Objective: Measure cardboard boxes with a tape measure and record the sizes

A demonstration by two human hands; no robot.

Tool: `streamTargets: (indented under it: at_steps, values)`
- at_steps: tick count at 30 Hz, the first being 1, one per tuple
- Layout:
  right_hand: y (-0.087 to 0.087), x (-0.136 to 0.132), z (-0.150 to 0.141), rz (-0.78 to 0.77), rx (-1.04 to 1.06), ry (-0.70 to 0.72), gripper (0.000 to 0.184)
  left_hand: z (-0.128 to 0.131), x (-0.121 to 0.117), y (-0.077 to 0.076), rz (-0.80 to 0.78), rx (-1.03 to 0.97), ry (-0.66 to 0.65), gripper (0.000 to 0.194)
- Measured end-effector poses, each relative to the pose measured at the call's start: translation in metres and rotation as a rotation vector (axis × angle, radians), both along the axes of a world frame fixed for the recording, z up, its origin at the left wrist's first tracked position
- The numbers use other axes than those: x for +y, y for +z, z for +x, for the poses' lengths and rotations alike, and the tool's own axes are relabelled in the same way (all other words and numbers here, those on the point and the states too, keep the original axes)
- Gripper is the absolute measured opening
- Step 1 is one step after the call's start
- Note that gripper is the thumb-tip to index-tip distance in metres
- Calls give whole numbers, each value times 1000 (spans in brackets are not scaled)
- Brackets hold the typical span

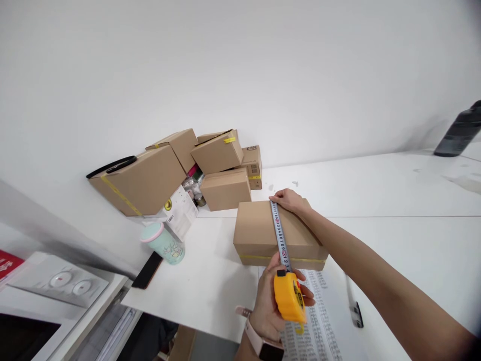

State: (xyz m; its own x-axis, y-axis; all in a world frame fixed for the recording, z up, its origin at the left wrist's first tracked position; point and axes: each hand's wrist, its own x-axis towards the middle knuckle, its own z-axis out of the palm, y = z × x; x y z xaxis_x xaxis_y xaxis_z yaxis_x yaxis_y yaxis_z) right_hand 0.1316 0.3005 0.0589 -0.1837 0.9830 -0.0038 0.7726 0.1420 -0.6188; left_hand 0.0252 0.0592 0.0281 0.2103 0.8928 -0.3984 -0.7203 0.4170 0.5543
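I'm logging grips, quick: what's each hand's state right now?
Left hand: holding the yellow tape measure.
Right hand: holding the end of the tape blade at the far top edge of the cardboard box.

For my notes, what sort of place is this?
Possibly a packing or office workspace: cardboard boxes piled by the wall, printed paper on a white table, and a tape measure in the left hand.

A metal tape blade (279, 230) spans a cardboard box (251, 225) on a white worktop (210, 286).
The left hand (265, 301) grips the yellow case (288, 296) at the near side, while the right hand (292, 200) holds the blade's end at the far edge. More boxes (225, 190) cluster behind, with a mint-green tumbler (167, 246) at left and a dark bottle (458, 131) at far right.
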Motion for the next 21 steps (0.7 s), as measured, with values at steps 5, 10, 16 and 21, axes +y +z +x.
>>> streamTargets:
  at_steps: [5,10,16,21]
  values:
    - [-7,3,0,-6,80,6,41,-1,1,-4,-36,-86,13,46]
    - [15,4,7,20,363,58,51,-10,1,0,15,-45,-24,34]
    - [15,-65,79,269,932,-187,44,-66,-17,-5,265,427,469,42]
    - [-70,-142,116,45,754,-392,61,-112,-1,-40,189,532,486,58]
